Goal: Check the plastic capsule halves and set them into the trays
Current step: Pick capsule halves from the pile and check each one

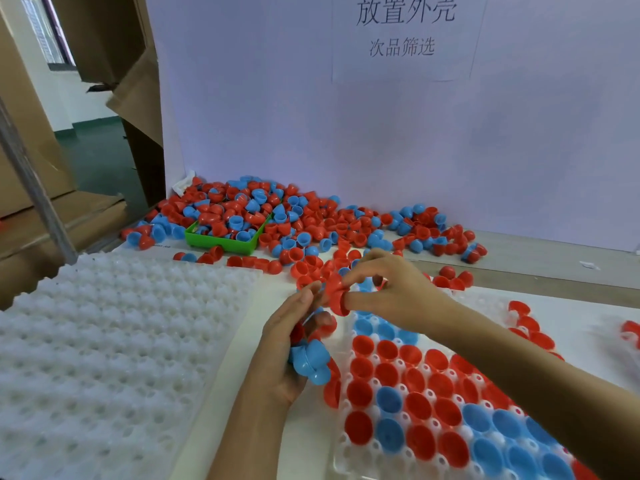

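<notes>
My right hand (391, 289) pinches a red capsule half (336, 295) between thumb and fingers, above the far end of the filled tray. My left hand (294, 344) cups several blue capsule halves (310, 362) and some red ones in its palm, its fingertips touching the red half. The white tray (429, 396) in front of me holds several red and blue halves seated open side up. A big loose pile of red and blue halves (311, 220) lies at the back of the table.
A stack of empty white dimpled trays (104, 341) fills the left. A green bin (221, 242) with halves sits in the pile. A white backboard with a paper sign (405, 32) stands behind. Cardboard boxes (31, 161) stand at far left. Loose red halves (530, 327) lie to the right.
</notes>
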